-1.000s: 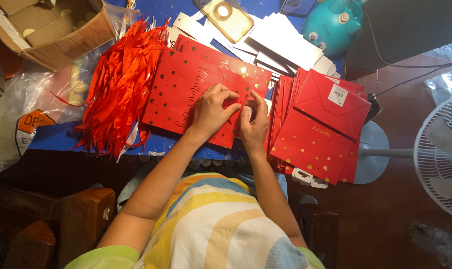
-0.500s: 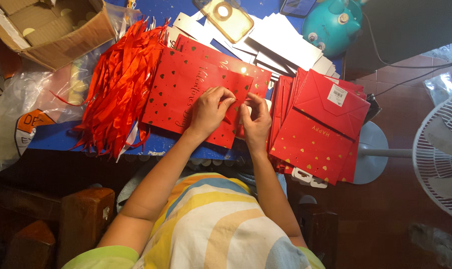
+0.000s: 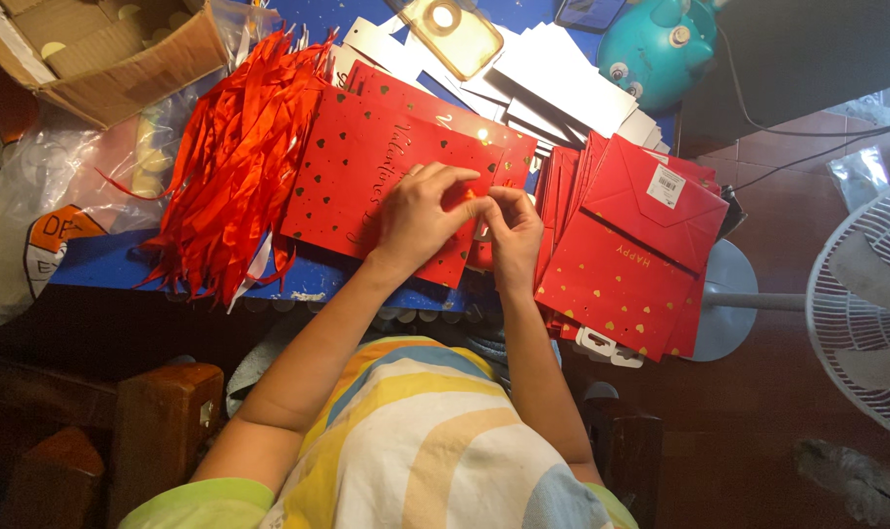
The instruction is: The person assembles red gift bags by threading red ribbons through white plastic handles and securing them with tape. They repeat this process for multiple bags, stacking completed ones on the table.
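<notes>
While both hands meet over the red gift bag [image 3: 367, 181] lying flat on the blue table [image 3: 102, 260], the left hand [image 3: 420, 211] presses it, fingers pinched at its edge; the right hand [image 3: 514, 230] pinches there too; red ribbons [image 3: 229, 157] lie just beside.

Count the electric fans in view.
1: a white fan with a wire grille stands on the floor at the right edge, partly cut off by the frame. Others may lie out of view.
</notes>
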`<state>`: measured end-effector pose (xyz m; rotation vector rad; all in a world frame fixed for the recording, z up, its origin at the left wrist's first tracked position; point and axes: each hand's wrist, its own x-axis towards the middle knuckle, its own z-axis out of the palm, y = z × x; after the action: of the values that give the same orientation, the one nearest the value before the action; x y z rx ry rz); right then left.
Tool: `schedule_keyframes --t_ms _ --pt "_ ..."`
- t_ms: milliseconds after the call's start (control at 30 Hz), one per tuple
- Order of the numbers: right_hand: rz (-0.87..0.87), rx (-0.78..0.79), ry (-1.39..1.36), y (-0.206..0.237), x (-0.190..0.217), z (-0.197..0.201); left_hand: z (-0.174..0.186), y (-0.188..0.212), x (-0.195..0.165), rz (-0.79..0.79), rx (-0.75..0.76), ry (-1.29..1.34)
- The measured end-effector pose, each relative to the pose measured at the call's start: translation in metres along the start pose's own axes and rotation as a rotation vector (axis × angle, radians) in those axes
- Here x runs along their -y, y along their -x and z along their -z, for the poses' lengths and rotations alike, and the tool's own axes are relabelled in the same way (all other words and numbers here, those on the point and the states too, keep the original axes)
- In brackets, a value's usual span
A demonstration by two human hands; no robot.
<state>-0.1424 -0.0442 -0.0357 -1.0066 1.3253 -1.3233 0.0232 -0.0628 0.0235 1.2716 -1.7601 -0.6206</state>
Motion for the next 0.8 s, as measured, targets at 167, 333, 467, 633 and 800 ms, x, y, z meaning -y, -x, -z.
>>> schedule_keyframes --t_ms 167,333,467,633,800 --pt "0.042 -0.001 0.051 0.002 0.002 0.000 -0.011 -0.003 0.012 0.085 0.002 0.061" --pt "0.033 -0.006 0.073 0.002 0.001 -0.001 -0.007 -0.001 0.026 0.180 0.042 0.211" --pt "0.042 -0.002 0.065 0.002 -0.001 -0.001 -0.007 0.001 0.030 0.163 0.045 0.263" --pt "0.032 0.007 0.076 0.002 -0.001 -0.001 -0.012 0.003 0.034 0.272 0.053 0.522" --pt "0.065 0.016 0.070 0.003 -0.001 0.000 -0.010 0.001 0.031 0.309 0.064 0.810"
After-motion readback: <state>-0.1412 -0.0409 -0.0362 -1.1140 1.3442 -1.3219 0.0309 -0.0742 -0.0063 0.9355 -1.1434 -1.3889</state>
